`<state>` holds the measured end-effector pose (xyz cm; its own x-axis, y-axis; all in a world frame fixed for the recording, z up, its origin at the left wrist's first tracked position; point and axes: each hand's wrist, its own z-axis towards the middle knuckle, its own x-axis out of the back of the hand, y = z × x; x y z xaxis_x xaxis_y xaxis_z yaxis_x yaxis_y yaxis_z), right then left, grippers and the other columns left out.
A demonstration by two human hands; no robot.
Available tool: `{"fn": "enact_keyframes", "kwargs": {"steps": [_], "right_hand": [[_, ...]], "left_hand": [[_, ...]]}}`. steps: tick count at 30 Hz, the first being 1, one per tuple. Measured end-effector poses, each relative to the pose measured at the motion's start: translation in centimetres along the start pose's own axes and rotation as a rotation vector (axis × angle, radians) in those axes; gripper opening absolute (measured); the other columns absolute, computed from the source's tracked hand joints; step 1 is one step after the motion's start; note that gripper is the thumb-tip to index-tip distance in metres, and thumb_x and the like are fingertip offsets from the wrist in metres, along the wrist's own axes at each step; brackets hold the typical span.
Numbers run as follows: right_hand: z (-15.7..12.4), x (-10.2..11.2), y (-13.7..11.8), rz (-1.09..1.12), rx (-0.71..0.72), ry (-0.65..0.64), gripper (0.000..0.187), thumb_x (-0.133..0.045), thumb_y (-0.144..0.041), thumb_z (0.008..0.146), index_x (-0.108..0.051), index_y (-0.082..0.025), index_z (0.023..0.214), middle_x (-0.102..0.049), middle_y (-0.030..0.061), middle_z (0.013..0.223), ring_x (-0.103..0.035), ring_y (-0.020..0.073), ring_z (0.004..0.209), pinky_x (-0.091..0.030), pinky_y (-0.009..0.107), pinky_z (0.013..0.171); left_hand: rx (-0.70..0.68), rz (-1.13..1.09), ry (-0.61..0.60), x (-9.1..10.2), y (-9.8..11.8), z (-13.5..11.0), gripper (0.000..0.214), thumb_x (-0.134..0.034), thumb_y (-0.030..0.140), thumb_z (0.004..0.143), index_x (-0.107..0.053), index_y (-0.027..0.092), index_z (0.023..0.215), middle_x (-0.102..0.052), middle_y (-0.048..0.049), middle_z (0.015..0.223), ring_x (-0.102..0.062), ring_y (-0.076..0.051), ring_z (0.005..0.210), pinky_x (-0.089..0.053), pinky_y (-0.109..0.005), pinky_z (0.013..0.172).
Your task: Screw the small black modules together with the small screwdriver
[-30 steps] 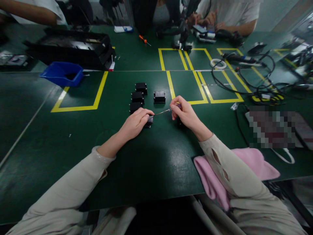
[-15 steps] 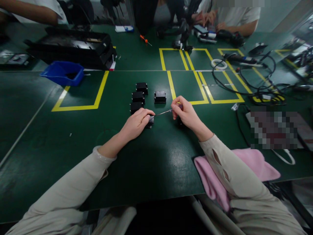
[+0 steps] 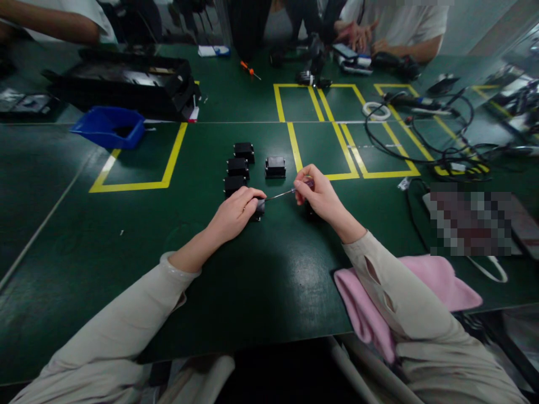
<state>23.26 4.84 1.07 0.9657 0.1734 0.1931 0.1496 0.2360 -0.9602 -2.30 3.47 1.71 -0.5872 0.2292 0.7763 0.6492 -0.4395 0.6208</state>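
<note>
My left hand [image 3: 236,213] is closed over a small black block-shaped part [image 3: 260,209], most of it covered by the fingers. In my right hand [image 3: 315,193] is a screwdriver [image 3: 280,195], its thin shaft pointing left. The shaft's tip meets the part near my left fingertips; the exact contact is hidden. Just beyond my left hand, black blocks with shiny metal ends stand in a column: a near one [image 3: 234,185], a middle one [image 3: 238,167] and a far one [image 3: 244,151]. Another black block [image 3: 275,166] stands apart to their right. Something dark [image 3: 310,211] shows partly under my right hand.
A blue bin [image 3: 112,126] and stacked black trays [image 3: 126,81] stand at the left. An orange screwdriver [image 3: 250,69] lies at the back. Cables [image 3: 421,146] and a pink cloth [image 3: 438,280] lie at the right. People sit across the green table [image 3: 269,280].
My hands, the screwdriver and the blocks stay almost where they were. Across the table, a person's hand has shifted, with its fingers more spread.
</note>
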Motion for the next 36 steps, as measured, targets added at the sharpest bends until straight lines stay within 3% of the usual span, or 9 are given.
{"fn": "enact_keyframes", "kwargs": {"steps": [4, 9, 15, 20, 29, 36], "right_hand": [[0.03, -0.03, 0.08, -0.032, 0.024, 0.004, 0.025, -0.061, -0.044, 0.101, -0.046, -0.026, 0.093, -0.054, -0.0090, 0.056, -0.055, 0.0113, 0.050, -0.043, 0.028, 0.055], [0.02, 0.01, 0.13, -0.024, 0.011, 0.025, 0.022, -0.066, -0.037, 0.097, -0.047, -0.025, 0.096, -0.056, -0.0082, 0.064, -0.058, 0.0107, 0.052, -0.043, 0.028, 0.055], [0.06, 0.06, -0.02, -0.013, -0.006, 0.000, 0.024, -0.062, -0.043, 0.100, -0.046, -0.026, 0.092, -0.047, -0.0107, 0.052, -0.053, 0.0116, 0.047, -0.041, 0.028, 0.052], [-0.04, 0.11, -0.26, -0.012, -0.003, 0.010, 0.021, -0.066, -0.037, 0.097, -0.048, -0.026, 0.094, -0.055, -0.0087, 0.060, -0.056, 0.0111, 0.051, -0.043, 0.028, 0.055], [0.14, 0.13, 0.06, -0.021, 0.015, 0.005, 0.021, -0.063, -0.037, 0.099, -0.049, -0.025, 0.092, -0.054, -0.0088, 0.055, -0.055, 0.0108, 0.049, -0.042, 0.028, 0.055], [0.31, -0.25, 0.38, -0.033, 0.027, 0.072, 0.025, -0.064, -0.041, 0.099, -0.050, -0.024, 0.088, -0.056, -0.0082, 0.053, -0.054, 0.0099, 0.047, -0.043, 0.026, 0.053]], "left_hand": [[-0.003, 0.003, 0.003, -0.03, -0.08, -0.01, 0.041, -0.032, 0.039, 0.107, -0.066, 0.021, 0.123, -0.067, -0.0090, 0.121, -0.063, -0.027, 0.117, -0.049, -0.042, 0.105], [-0.007, 0.001, 0.007, -0.08, -0.18, -0.04, 0.040, -0.032, 0.039, 0.107, -0.066, 0.022, 0.123, -0.068, -0.0083, 0.122, -0.063, -0.027, 0.117, -0.049, -0.042, 0.106], [-0.003, 0.001, 0.007, -0.04, -0.09, -0.06, 0.041, -0.033, 0.038, 0.107, -0.066, 0.021, 0.123, -0.068, -0.0089, 0.122, -0.064, -0.027, 0.117, -0.049, -0.043, 0.106], [-0.008, 0.003, 0.005, 0.06, 0.04, -0.07, 0.042, -0.032, 0.039, 0.108, -0.066, 0.020, 0.123, -0.068, -0.0094, 0.121, -0.064, -0.027, 0.116, -0.049, -0.042, 0.105], [-0.011, 0.005, 0.013, -0.07, -0.05, -0.02, 0.041, -0.032, 0.038, 0.107, -0.066, 0.020, 0.122, -0.068, -0.0094, 0.120, -0.064, -0.027, 0.116, -0.049, -0.042, 0.104], [-0.013, 0.005, 0.016, -0.17, -0.22, -0.03, 0.042, -0.032, 0.038, 0.107, -0.066, 0.019, 0.122, -0.068, -0.0093, 0.120, -0.064, -0.027, 0.116, -0.048, -0.041, 0.104]]}}
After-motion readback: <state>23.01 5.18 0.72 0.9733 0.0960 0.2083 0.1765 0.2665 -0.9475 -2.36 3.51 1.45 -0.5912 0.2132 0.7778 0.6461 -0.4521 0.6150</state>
